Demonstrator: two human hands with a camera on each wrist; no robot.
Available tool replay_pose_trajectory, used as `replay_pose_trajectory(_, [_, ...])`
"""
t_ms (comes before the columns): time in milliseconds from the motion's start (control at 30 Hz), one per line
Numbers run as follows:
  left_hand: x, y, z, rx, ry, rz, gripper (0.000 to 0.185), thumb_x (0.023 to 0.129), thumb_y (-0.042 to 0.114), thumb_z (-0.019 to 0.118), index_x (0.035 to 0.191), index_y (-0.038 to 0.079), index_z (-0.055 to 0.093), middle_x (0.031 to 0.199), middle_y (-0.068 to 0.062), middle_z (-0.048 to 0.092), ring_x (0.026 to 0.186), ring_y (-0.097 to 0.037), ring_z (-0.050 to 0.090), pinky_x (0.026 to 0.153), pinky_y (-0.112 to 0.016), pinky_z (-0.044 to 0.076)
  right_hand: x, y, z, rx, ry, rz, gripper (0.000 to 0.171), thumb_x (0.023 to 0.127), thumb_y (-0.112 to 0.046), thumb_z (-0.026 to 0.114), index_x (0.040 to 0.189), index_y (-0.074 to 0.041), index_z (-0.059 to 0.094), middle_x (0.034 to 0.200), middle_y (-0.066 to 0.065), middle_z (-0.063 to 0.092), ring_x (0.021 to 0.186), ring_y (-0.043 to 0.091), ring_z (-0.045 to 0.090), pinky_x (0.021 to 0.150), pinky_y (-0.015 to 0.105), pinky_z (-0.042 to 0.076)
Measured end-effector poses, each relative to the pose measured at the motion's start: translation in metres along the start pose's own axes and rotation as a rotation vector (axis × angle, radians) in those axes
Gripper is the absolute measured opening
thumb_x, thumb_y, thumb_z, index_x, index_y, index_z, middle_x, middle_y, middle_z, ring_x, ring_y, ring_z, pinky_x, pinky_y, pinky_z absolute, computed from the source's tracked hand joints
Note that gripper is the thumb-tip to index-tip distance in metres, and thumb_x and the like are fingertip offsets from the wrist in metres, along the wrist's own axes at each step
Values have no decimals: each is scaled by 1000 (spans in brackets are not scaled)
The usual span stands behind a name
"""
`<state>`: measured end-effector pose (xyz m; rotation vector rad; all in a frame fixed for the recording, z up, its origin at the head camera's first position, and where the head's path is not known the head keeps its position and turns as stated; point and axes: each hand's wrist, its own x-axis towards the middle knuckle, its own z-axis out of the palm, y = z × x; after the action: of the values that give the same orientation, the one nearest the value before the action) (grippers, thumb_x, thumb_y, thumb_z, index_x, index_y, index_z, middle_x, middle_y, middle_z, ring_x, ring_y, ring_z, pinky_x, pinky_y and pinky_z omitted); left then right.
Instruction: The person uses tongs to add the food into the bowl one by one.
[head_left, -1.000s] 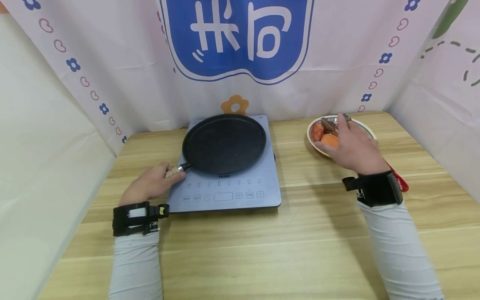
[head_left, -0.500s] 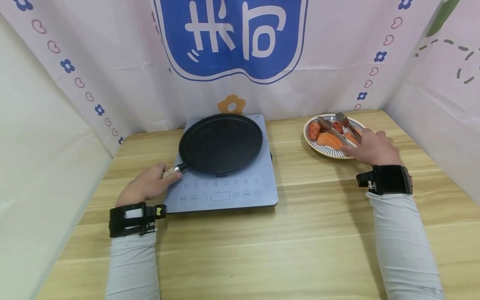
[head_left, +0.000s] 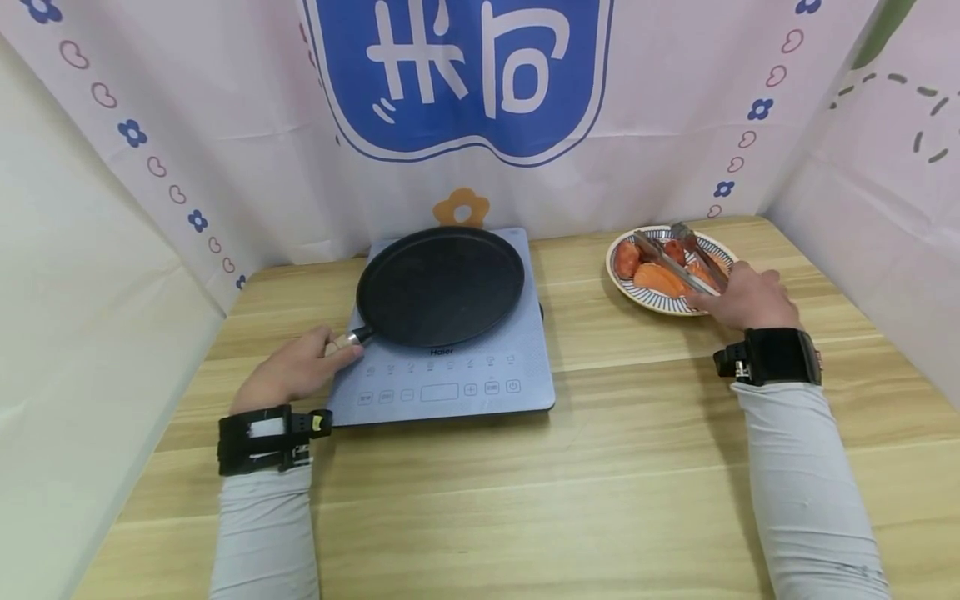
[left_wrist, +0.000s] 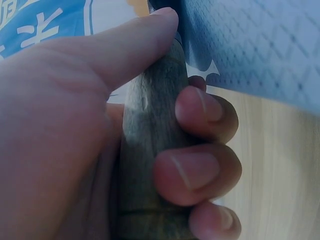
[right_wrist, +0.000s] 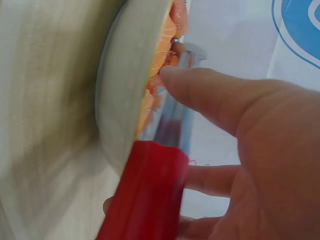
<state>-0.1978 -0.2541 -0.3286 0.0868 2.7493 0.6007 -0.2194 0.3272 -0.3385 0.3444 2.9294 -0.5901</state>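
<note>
My left hand (head_left: 292, 367) grips the wooden handle (left_wrist: 150, 125) of a flat black pan (head_left: 442, 287), fingers curled under it and thumb along the top. At the right edge of a patterned plate (head_left: 651, 303), my right hand (head_left: 750, 296) holds metal tongs (head_left: 678, 265) with a red grip (right_wrist: 147, 190). Its thumb lies by the metal arms, while the other fingers pass behind the red part. The tongs' two arms stand apart over the food. Orange slices (head_left: 658, 279) and a reddish piece (head_left: 627, 260) lie on the plate.
The pan sits on a grey induction cooktop (head_left: 457, 379) with touch controls along its front. Under everything is a wood-grain table (head_left: 480, 508). A printed cloth (head_left: 270, 150) hangs behind, and pale side panels stand left and right.
My right hand has drawn back from above the plate to its right edge and taken hold of the tongs. The left hand keeps its grip on the pan handle.
</note>
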Motion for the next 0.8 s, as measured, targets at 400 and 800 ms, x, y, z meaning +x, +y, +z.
replay_pose_trajectory(400, [0,1,1,3,5,3,55,109,57,47,115,2,50,92,-11,54,81,-24,55,64,-33,43,8,-1,14,-12,-6,94,92,104,-55,54,150,19,26,133,51,36,113,61,48,97,71,45])
replay_pose_trajectory(800, [-1,1,1,-5,2,3,54,109,56,48,115,2,49,90,-10,53,80,-23,54,63,-33,42,11,0,19,-18,28,121,91,104,-60,53,150,14,27,138,51,40,127,64,44,103,73,39])
